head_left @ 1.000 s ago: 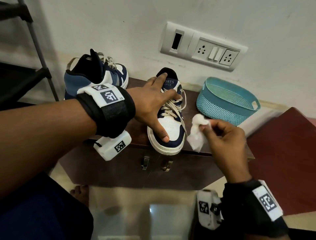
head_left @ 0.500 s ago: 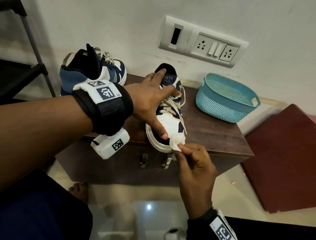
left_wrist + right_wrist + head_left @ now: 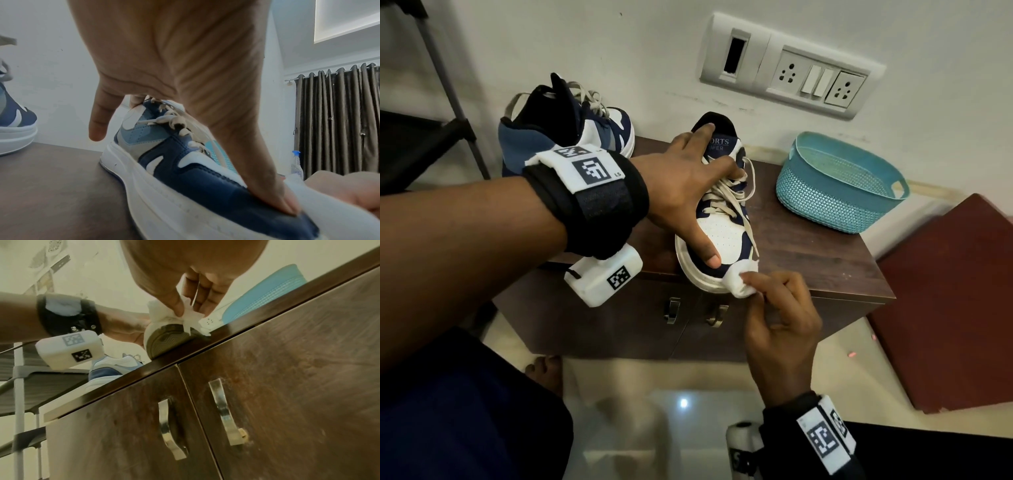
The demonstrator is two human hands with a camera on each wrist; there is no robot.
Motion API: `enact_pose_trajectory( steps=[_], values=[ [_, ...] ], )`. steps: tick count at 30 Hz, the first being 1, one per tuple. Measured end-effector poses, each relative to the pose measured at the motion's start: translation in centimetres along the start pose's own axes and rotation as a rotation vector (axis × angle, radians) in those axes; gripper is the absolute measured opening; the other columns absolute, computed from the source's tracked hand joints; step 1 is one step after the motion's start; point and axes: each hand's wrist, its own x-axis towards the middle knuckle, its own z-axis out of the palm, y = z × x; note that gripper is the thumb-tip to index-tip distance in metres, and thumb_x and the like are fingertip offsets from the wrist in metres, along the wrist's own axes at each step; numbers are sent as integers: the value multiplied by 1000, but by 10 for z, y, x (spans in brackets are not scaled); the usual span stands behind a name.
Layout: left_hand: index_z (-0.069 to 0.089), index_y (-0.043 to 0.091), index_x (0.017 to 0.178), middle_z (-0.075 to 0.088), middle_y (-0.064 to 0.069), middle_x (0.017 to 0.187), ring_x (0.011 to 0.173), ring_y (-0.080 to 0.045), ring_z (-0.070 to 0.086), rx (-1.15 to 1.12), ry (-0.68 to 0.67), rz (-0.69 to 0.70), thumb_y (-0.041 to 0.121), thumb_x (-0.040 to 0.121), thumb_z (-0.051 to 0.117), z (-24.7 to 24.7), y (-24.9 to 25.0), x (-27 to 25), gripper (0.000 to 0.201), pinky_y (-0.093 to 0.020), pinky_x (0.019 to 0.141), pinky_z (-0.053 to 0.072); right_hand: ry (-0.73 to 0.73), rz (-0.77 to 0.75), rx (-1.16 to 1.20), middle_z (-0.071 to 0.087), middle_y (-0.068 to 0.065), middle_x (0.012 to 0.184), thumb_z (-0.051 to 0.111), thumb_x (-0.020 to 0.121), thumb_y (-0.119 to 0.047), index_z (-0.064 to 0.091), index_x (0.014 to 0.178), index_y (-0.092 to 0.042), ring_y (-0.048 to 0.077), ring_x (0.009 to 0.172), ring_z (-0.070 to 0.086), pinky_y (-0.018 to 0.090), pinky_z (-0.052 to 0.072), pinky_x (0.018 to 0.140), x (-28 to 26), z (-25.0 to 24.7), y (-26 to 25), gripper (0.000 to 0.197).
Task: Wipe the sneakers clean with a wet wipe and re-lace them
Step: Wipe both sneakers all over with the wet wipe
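A navy-and-white sneaker stands on the dark wooden cabinet top, its toe over the front edge. My left hand grips it from above, thumb on the toe cap and fingers spread over the laces and tongue. My right hand pinches a bunched white wet wipe between thumb and fingers and presses it against the front right of the toe; the right wrist view shows the wipe just above the sole. The second sneaker stands at the back left, laces loose.
A teal mesh basket sits at the cabinet's right end by the wall. A socket panel is on the wall above. A dark metal rack stands to the left, a red-brown block to the right. Two metal door handles are below.
My right hand has brought the wipe from the right of the sneaker down to its toe and now presses it there. The left hand keeps its hold.
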Motion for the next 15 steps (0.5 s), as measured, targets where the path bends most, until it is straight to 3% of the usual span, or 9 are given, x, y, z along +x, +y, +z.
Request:
enact_pose_trajectory(
  steps=[2,4,7,12,15],
  values=[
    [16,50,149,-17,-10,165,153,-39,-8,2,4,1,89,35,76,0,-1,0,134,-61,120,23,-18,-8,-9,61,5,98,65,81,19,75,101,-4,13,91,63,18,47,78,-3,2,-4,32],
    [17,50,148,-17,-10,165,153,-39,-8,1,-1,-5,88,35,77,0,0,1,134,-61,120,24,-32,-6,-10,61,8,105,70,80,5,73,106,-2,14,100,63,19,48,85,-7,2,-9,26],
    [18,49,149,-18,-10,165,153,-39,-8,2,-13,-8,86,36,77,-1,2,0,134,-62,119,24,-10,32,-26,62,7,107,82,84,-14,73,108,-5,17,100,64,18,49,85,-10,4,-17,27],
    [16,49,151,-18,-9,165,153,-38,-8,13,-12,-6,86,38,78,-3,1,-1,134,-62,120,23,66,40,41,64,5,102,73,88,5,75,104,-6,12,97,65,19,51,80,0,5,-5,19],
    [16,49,151,-17,-9,165,153,-38,-7,26,-5,0,88,38,76,-1,1,-1,133,-61,120,23,57,-29,-24,64,8,105,71,88,1,76,104,-3,18,99,65,25,52,85,-1,8,-7,17]
  ],
)
